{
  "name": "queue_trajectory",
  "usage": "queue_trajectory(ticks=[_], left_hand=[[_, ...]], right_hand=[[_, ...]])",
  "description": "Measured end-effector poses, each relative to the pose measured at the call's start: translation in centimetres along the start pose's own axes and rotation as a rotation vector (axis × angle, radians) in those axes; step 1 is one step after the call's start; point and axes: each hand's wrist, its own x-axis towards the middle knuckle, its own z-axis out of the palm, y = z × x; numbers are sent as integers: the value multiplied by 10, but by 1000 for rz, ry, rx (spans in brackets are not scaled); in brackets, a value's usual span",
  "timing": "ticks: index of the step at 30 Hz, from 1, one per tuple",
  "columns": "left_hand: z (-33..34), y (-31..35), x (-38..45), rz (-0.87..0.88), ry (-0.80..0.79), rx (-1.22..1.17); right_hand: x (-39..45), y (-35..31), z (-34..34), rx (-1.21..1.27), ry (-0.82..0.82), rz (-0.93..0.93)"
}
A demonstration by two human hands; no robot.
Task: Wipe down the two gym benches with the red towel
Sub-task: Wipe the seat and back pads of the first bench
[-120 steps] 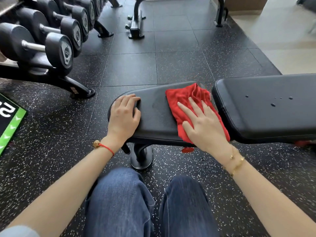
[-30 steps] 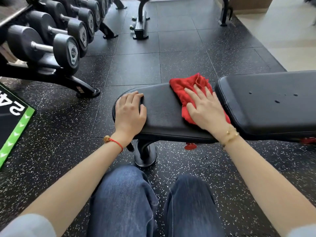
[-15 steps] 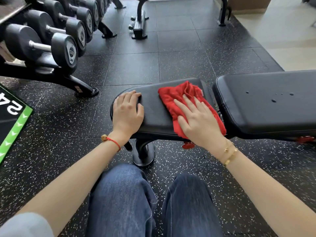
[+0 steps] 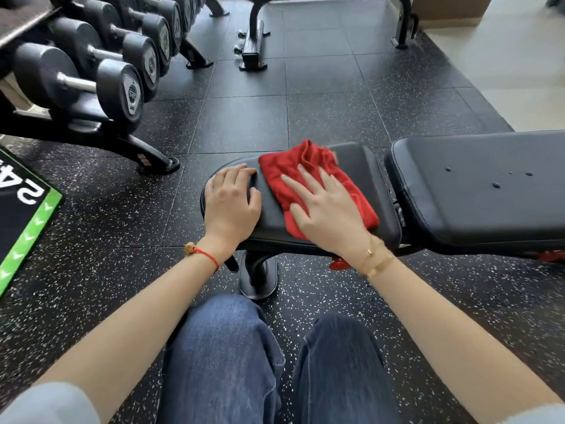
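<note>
A black padded gym bench stands across the view, with a small seat pad (image 4: 363, 166) in the middle and a long back pad (image 4: 477, 191) to its right. The red towel (image 4: 293, 169) lies crumpled on the seat pad. My right hand (image 4: 327, 209) presses flat on the towel, fingers straight and spread. My left hand (image 4: 230, 203) rests on the seat pad's left end, its fingers bent over the far edge. A few water drops (image 4: 495, 185) dot the back pad.
A dumbbell rack (image 4: 116, 87) with several black dumbbells fills the upper left. A black and green mat (image 4: 27, 215) lies at the left. Another bench's frame (image 4: 253, 41) stands at the back. My knees in jeans (image 4: 223, 356) are below the seat.
My right hand has slid the towel leftwards along the seat pad, so it now lies close to my left hand. My left hand has stayed in place.
</note>
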Motion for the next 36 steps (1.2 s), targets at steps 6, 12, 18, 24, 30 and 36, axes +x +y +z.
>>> queue_trajectory(ticks=[6, 12, 18, 24, 30, 36], left_hand=[[3, -3, 0, 7, 14, -23], [3, 0, 0, -7, 4, -15], [1, 0, 0, -23, 11, -37], [-6, -3, -2, -28, 20, -138], [-30, -29, -10, -44, 69, -102], [-52, -55, -24, -121, 148, -94]], right_hand=[[-32, 53, -8, 33, 63, 151], [51, 64, -9, -52, -8, 267], [16, 15, -2, -12, 16, 1], [4, 26, -5, 36, 7, 37], [57, -5, 4, 9, -43, 64], [53, -88, 21, 28, -67, -181]])
